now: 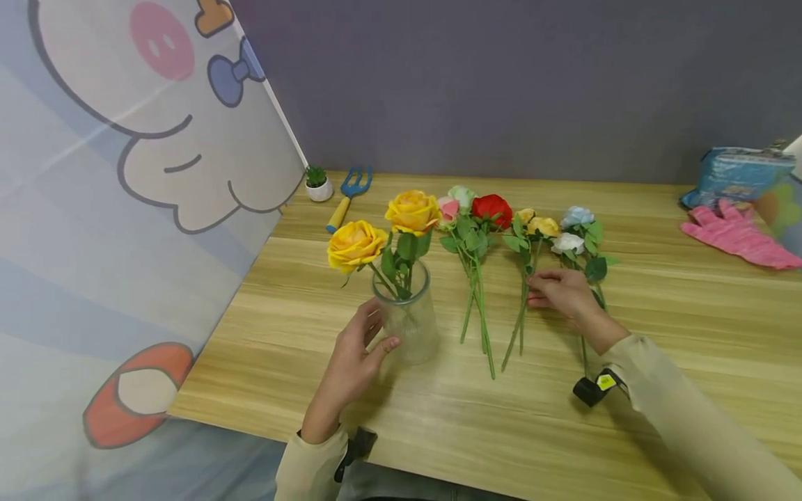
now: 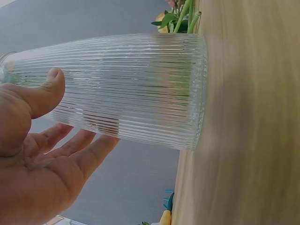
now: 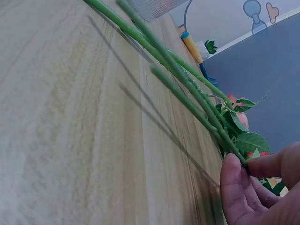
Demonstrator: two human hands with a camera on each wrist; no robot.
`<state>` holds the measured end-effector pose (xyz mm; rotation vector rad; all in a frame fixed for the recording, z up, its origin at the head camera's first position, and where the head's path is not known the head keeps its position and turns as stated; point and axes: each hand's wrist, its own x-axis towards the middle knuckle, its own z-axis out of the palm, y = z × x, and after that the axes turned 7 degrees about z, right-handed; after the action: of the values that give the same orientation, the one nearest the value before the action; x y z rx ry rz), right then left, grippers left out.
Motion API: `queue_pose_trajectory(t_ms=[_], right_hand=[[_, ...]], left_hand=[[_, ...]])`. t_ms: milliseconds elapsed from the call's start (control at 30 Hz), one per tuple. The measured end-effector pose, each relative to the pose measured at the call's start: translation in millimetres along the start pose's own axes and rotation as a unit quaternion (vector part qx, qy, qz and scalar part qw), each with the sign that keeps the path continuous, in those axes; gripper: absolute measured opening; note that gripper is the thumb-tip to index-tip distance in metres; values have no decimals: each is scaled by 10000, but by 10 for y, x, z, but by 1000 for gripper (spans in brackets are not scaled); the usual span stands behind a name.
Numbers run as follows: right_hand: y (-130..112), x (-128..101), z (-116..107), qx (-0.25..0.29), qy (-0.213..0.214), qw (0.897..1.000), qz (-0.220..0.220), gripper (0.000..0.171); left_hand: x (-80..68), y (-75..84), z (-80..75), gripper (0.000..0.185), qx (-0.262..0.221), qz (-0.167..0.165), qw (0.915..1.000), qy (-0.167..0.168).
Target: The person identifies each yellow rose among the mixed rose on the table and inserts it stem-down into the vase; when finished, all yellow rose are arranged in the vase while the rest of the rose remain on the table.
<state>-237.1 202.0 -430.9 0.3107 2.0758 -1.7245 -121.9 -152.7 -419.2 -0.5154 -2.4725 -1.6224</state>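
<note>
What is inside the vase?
Two yellow roses stand in the vase, blooms above its rim; their lower stem ends cannot be made out through the ribbed glass.

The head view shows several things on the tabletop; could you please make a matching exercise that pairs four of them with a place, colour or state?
1. Ribbed glass vase
2. Small yellow roses
3. Glove
4. Hand fork

A. Pink, at the right
B. Beside the potted succulent
C. Holds two large yellow roses
D. Pinched low down by the right hand

Pairs: 1-C; 2-D; 3-A; 4-B
</note>
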Motion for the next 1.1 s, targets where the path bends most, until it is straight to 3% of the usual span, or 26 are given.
queue_pose_trajectory(t_ms=[200,433,700,967,1100], right_hand=[[-11,3,13,-235,-24,9997,6,46],[-11,7,4,-469,89,9989,-15,56],[14,23,18,-540,109,9983,-202,51],[-3,15,51,-1195,357,9918,-274,52],[-21,17,42,-1464,191,9886,-286,57]], left_hand=[[1,-21,6,67,1,6,10000,13],[1,-47,0,61,0,182,9998,1],[17,-38,3,62,-35,94,9999,13],[29,-30,9,65,-75,27,10000,15],[29,-36,4,64,-67,40,10000,7]])
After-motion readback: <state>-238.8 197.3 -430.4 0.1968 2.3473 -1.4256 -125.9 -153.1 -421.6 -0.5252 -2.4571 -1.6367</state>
